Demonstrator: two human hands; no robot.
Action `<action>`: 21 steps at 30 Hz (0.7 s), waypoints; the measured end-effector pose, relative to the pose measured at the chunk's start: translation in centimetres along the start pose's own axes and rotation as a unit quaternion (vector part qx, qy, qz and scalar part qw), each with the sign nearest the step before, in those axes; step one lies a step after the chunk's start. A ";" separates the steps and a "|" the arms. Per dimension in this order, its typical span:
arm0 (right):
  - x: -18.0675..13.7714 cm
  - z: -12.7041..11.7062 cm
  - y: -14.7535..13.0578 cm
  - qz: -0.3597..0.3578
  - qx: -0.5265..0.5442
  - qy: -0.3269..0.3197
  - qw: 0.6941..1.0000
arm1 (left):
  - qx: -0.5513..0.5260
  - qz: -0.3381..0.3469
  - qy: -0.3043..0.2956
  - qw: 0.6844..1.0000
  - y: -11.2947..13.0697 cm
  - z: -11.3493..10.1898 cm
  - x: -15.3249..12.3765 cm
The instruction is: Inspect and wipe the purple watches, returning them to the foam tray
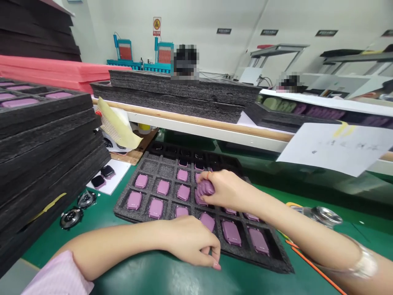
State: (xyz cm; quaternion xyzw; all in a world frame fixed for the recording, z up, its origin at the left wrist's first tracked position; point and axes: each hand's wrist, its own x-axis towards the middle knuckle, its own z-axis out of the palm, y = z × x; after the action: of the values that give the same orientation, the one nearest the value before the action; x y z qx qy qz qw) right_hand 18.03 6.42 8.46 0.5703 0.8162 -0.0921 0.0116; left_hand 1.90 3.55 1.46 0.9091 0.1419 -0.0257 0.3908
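My right hand [219, 186] is closed around a small stack of purple watch cases [205, 188], held over the middle of a black foam tray [167, 170]. Single purple watch cases [156, 207] sit in many of its square pockets, while a few pockets at the back left hold none. Over the tray's front edge rests my left hand [193, 241], its fingers loosely curled downward and nothing visible in them. Part of the front row is hidden behind this hand and forearm.
Tall stacks of black foam trays [46, 135] rise on the left. Watch parts [71, 217] and two dark-screened watches [102, 176] lie beside the tray. A shelf [196, 129] crosses behind it. At right are a round metal object [327, 216] and an orange cord [313, 266].
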 end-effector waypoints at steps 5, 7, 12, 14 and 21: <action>6.9 1.8 -2.9 -0.031 0.028 0.047 0.998 | 0.013 0.014 -0.021 1.000 -0.3 -0.1 0.2; 9.3 2.7 -3.4 -0.041 0.034 0.043 0.998 | 0.022 0.008 -0.037 0.999 -0.2 -0.3 0.1; 13.1 2.7 -4.0 -0.054 0.039 0.047 0.997 | 0.032 -0.025 -0.086 0.996 0.6 -1.4 0.2; 14.1 2.6 -4.7 -0.058 0.042 0.057 0.996 | 0.028 -0.037 -0.102 0.994 0.9 -1.9 0.3; 17.2 3.3 -6.8 -0.066 0.055 0.037 0.996 | 0.012 -0.048 -0.146 0.988 1.3 -2.7 0.3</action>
State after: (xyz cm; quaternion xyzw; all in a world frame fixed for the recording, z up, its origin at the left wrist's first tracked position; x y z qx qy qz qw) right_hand 5.38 19.63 4.01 0.5176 0.8459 -0.1158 -0.0558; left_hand 2.37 4.71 4.17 0.8925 0.1269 -0.1787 0.3943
